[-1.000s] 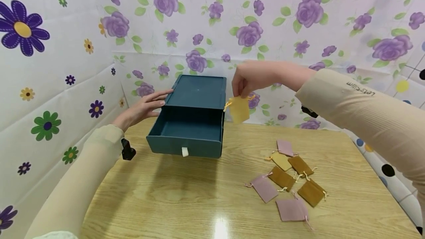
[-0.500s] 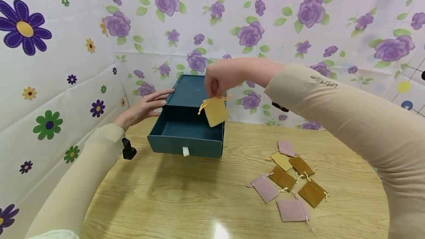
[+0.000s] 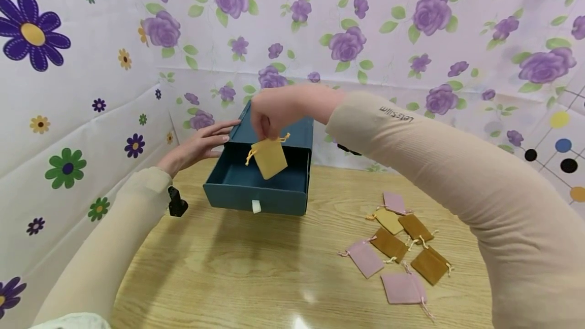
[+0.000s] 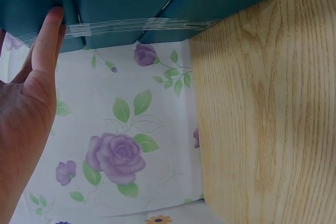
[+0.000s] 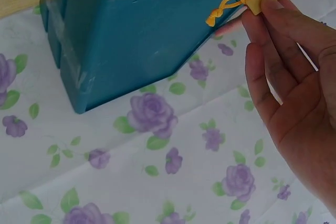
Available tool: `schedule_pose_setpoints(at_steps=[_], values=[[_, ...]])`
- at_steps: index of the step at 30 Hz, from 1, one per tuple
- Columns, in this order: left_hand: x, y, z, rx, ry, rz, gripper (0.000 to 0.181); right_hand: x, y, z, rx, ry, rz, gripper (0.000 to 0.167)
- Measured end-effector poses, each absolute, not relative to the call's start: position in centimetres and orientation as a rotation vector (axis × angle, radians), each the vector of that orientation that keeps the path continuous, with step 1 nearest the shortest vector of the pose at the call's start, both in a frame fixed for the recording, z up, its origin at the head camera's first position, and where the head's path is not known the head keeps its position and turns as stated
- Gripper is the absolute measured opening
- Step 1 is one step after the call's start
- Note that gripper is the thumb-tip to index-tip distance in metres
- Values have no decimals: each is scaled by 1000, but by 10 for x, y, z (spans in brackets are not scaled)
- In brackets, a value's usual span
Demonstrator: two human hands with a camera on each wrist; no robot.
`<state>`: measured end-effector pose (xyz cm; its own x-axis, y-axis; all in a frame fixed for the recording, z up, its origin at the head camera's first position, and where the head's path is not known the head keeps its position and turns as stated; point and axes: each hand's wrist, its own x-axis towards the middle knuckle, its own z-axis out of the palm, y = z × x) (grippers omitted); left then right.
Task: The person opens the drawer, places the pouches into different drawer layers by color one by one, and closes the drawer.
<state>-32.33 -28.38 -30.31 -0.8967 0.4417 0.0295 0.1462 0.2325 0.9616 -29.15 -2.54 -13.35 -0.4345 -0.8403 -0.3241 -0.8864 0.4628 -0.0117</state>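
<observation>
Head view: right hand pinches a yellow pouch, hung above the pulled-out drawer of a teal box. Left hand rests against the box's left side. Other pouches lie to the right on the worktop.

Left wrist: fingers extended, touching the box, gripping nothing.

Right wrist: thumb and fingertips closed on the pouch's edge beside its drawstring.

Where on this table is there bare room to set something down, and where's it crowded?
The widest bare patch of table lies in front of the open drawer, left of the seven pouches. Smaller: between the drawer's right side and those pouches. Crowded: among the pouches, and at the drawer's mouth, where the right hand holds a yellow pouch.
</observation>
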Motion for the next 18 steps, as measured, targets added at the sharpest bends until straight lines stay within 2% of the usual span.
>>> schedule_pose_setpoints(at_steps=[18], values=[[-319,-289,-301,567,2263,1680,64,-289,-71,-157,-1499,2341,249,20]])
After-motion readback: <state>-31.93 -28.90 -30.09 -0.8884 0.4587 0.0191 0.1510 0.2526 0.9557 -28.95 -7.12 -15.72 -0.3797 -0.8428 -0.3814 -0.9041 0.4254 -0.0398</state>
